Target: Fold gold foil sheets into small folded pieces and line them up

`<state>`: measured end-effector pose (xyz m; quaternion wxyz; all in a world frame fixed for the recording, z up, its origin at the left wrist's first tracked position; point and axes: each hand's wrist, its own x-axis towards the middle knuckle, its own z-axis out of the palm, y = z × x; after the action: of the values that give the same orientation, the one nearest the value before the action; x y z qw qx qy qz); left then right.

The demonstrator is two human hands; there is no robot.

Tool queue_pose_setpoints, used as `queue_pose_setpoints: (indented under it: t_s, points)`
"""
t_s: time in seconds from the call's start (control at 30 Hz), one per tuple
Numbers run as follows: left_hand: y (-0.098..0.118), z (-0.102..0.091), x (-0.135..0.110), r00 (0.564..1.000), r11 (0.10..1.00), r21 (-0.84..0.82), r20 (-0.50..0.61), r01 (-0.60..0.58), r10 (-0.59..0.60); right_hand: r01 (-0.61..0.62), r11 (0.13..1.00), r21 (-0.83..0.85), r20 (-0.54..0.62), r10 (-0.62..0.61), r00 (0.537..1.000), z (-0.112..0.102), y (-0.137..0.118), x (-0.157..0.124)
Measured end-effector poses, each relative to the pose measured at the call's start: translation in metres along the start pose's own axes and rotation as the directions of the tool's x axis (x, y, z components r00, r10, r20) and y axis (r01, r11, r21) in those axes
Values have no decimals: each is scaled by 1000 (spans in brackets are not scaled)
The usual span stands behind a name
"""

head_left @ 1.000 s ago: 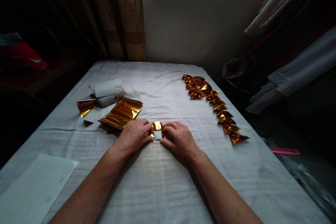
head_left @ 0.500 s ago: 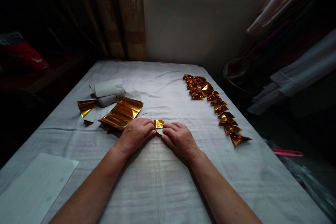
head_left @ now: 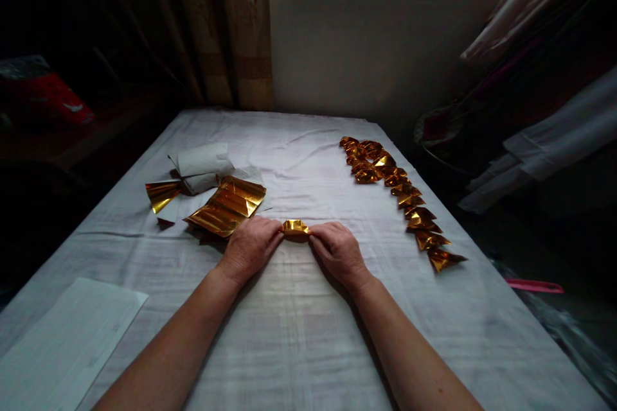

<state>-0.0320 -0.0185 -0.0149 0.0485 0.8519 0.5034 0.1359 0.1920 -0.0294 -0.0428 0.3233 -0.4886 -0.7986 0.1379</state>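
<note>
Between my hands, just above the cloth, is a small folded piece of gold foil paper (head_left: 295, 227). My left hand (head_left: 253, 244) is closed on its left end, and my right hand (head_left: 340, 250) pinches the right end. The foil's middle bulges up and catches the light. Left of my left hand lies a stack of gold foil sheets (head_left: 226, 205), partly behind that hand. Over to the right, several folded gold foil pieces (head_left: 420, 218) run in a row toward the table's far side.
A whitish checked cloth (head_left: 299, 347) covers the table. Crumpled white paper (head_left: 200, 164) and a fanned gold scrap (head_left: 162, 194) lie at the left. A white sheet (head_left: 72, 340) rests near the front left. Garments (head_left: 554, 141) hang beyond the right edge, above a pink handle (head_left: 535, 285).
The foil piece has gone from a small square with a pale flap showing to a wider, bulging gold shape. My right hand has shifted slightly right; the view has moved a little.
</note>
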Motion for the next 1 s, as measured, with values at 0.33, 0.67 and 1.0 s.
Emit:
queue_pose_setpoints:
  t_s: [0.33, 0.67, 1.0]
  points:
    - [6, 11, 0, 986, 989, -7, -85, 146, -146, -192, 975, -112, -108, 180, 978, 16, -5, 7]
    - [8, 19, 0, 976, 986, 34, -152, 163, -156, -281, 906, -316, -40, 283, 958, 17, -14, 14]
    - [8, 24, -7, 980, 999, 43, -196, -23, 31, -218, 906, -363, -18, 227, 974, 16, -18, 12]
